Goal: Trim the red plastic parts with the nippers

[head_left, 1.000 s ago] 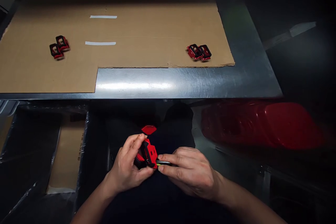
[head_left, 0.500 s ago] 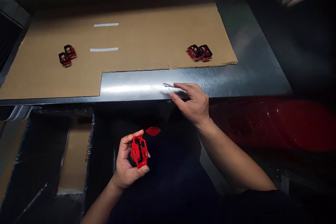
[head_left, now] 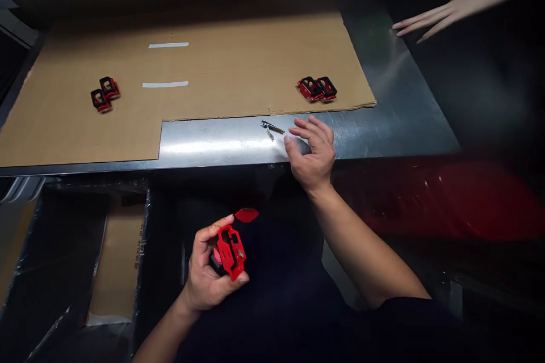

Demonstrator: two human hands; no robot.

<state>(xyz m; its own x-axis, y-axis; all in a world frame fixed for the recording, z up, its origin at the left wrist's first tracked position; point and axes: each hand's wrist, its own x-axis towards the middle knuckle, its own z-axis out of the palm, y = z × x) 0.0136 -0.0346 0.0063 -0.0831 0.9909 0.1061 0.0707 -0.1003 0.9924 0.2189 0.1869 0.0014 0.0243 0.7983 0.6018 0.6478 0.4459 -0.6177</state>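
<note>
My left hand (head_left: pixel 206 269) is closed round a red and black plastic frame (head_left: pixel 232 252), held below the table's front edge with its red face up. My right hand (head_left: pixel 313 150) hovers over the metal table's front edge, fingers curved and apart, with nothing in it. Just left of its fingertips lies a small metal tool that looks like nail clippers (head_left: pixel 273 127), resting on the bare steel. A small red flat piece (head_left: pixel 247 215) shows beyond my left fingertips; what it rests on is too dark to make out.
Cardboard (head_left: pixel 238 68) covers much of the steel table (head_left: pixel 383 130). Red-black frames lie in a left pair (head_left: pixel 105 95) and a right pair (head_left: pixel 317 89). Another person's hand (head_left: pixel 447 17) reaches in at upper right. A plastic-lined box (head_left: pixel 145 227) stands at lower left.
My right hand has come away from the nail clippers, which now lie on the steel, and its fingers have spread. The left hand has tilted the frame slightly. The other person's hand has reached the table.
</note>
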